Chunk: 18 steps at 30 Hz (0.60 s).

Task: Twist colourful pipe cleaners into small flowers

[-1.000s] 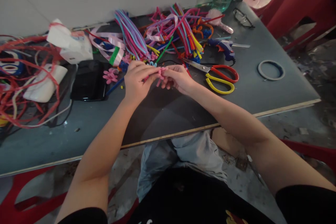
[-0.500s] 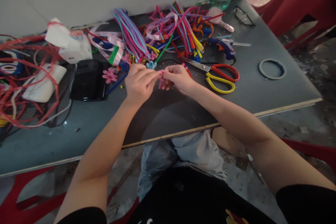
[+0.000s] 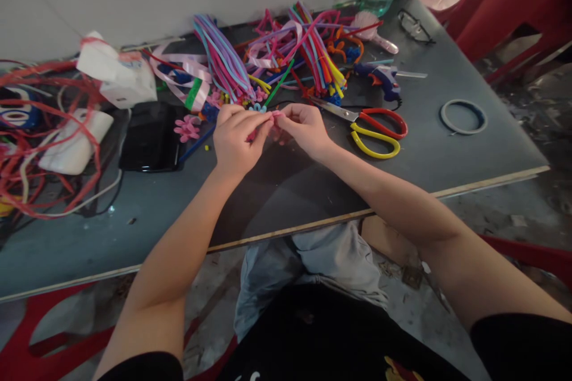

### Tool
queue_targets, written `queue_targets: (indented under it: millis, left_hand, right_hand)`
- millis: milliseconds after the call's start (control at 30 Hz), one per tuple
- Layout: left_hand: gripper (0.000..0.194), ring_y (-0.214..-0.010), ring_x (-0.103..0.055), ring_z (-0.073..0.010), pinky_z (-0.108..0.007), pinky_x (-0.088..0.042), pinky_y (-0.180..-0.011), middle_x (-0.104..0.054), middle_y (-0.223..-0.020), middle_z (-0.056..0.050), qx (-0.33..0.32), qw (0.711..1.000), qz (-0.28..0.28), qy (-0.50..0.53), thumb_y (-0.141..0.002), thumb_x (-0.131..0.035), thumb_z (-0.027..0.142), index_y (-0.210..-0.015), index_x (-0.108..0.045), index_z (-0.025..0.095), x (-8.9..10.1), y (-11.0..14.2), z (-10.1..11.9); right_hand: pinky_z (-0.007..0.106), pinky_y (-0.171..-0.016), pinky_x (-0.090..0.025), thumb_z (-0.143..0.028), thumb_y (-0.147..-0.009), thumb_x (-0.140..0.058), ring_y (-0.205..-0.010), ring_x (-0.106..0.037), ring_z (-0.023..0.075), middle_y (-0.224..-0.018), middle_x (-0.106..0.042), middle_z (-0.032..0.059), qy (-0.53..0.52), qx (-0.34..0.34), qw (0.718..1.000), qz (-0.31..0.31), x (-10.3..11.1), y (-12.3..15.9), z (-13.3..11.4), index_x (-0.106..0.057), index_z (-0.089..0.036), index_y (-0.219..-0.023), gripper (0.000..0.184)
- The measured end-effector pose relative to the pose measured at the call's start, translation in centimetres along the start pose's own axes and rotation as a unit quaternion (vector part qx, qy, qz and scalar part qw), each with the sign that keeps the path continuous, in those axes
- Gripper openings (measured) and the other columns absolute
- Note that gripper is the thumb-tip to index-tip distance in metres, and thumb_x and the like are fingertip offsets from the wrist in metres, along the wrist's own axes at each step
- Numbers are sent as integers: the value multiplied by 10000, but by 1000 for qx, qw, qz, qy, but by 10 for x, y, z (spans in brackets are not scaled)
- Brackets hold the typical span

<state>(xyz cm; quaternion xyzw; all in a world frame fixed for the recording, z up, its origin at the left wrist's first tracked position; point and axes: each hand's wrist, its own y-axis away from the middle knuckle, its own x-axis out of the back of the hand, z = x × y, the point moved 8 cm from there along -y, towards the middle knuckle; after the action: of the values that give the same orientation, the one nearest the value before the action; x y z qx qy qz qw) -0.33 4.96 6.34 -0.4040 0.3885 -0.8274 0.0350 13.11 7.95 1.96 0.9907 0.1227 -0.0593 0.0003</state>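
Observation:
Between my fingertips is a small pink pipe cleaner [image 3: 277,114], mostly covered by the fingers. My left hand [image 3: 239,138] pinches it from the left, and my right hand [image 3: 304,128] pinches it from the right, both just above the dark table. A light blue pipe-cleaner flower [image 3: 258,108] shows just behind my left fingers. Left of that hand lies a pink pipe-cleaner flower [image 3: 187,128]. Scissors [image 3: 378,134] with one red and one yellow handle rest right of my right hand, blades partly open.
Bundles of coloured pipe cleaners [image 3: 223,59] and pink ribbon [image 3: 192,80] lie behind my hands. Farther right are a glue gun [image 3: 384,78], a hairbrush [image 3: 374,33], glasses [image 3: 415,28] and a tape roll [image 3: 463,117]. A black phone [image 3: 149,137] and tangled red cord [image 3: 89,149] sit left.
Both hands stay close together and shift only slightly. The pink piece has turned in the fingers; its end that hung below is no longer seen there, and pink now shows under my left fingers.

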Motion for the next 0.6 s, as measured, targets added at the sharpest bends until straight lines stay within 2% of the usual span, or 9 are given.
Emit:
queue_targets:
  millis: [167,400,600]
  left_hand:
    - [276,-936,-625,-229,-393,-520,-901,-769,-886,-45,65,998,-2,20,-967,-637,475,-973,-783,242,3,-1,-1]
    - [214,-889,-630,-203,-352,-522,-870,-733,-856,-45,109,992,18,59,-952,-659,394,-889,-753,211,3,2,-8]
    - [294,-674,-576,-132,-275,-482,-647,-685,-821,-32,163,977,-12,134,-933,-677,469,-878,-756,191,-5,3,-18]
  right_hand:
    - [213,-557,-536,-634,-807,-739,-602,-643,97,-674,-665,-20,72,97,991,49,7,2,-6,-587,-207,-792,453]
    - [241,-584,-506,-599,-871,-681,-611,-610,100,-699,-652,-7,108,160,980,49,4,6,-13,-570,-210,-825,407]
    - [240,-572,-483,-544,-859,-688,-603,-579,90,-711,-649,-4,119,179,976,33,4,4,-14,-581,-195,-815,368]
